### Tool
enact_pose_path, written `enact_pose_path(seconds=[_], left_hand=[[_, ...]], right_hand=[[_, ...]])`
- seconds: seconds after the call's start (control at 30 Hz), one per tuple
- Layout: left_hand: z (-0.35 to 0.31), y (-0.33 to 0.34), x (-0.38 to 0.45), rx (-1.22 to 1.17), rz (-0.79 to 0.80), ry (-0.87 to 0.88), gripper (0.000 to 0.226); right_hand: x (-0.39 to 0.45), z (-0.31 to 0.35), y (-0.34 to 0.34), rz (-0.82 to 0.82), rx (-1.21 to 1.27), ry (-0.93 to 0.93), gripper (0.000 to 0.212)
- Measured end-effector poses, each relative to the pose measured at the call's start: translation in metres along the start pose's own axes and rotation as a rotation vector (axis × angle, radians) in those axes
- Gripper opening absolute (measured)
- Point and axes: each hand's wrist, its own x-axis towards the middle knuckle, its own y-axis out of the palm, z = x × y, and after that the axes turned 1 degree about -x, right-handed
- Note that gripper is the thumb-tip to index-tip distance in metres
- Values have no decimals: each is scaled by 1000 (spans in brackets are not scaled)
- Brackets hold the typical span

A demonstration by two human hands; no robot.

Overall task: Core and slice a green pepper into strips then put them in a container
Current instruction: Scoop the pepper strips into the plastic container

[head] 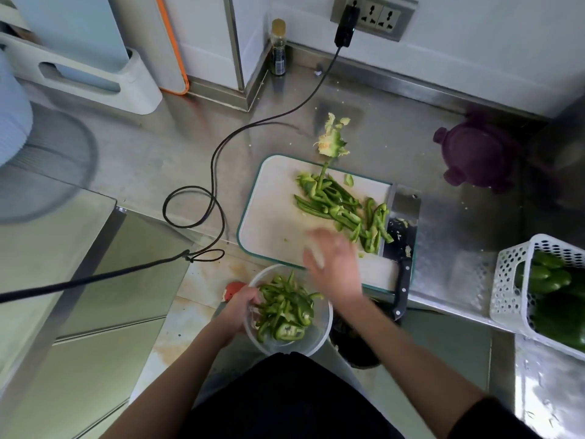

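A pile of green pepper strips (342, 207) lies on the white cutting board (272, 217). My left hand (240, 307) grips the rim of a clear round container (319, 331), held below the counter edge and partly filled with pepper strips (285, 308). My right hand (335, 264) is blurred over the board's near edge, fingers spread, nothing visible in it. The pepper core (332, 137) lies on the counter behind the board. A cleaver (402, 236) rests along the board's right edge, its handle pointing toward me.
A purple lid (474, 153) lies at the right on the steel counter. A white basket (512, 280) with whole green peppers stands at the right edge. A black cable (215, 172) loops left of the board. A bottle (278, 49) stands by the wall.
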Motion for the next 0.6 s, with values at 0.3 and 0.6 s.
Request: enact_pose_path(seconds=[0.3, 0.6], left_hand=[[11, -9, 14, -53, 72, -62, 62], [2, -7, 6, -31, 81, -29, 48]], right_hand=[[116, -54, 5, 561, -252, 237, 98], [60, -40, 16, 419, -141, 87, 61]])
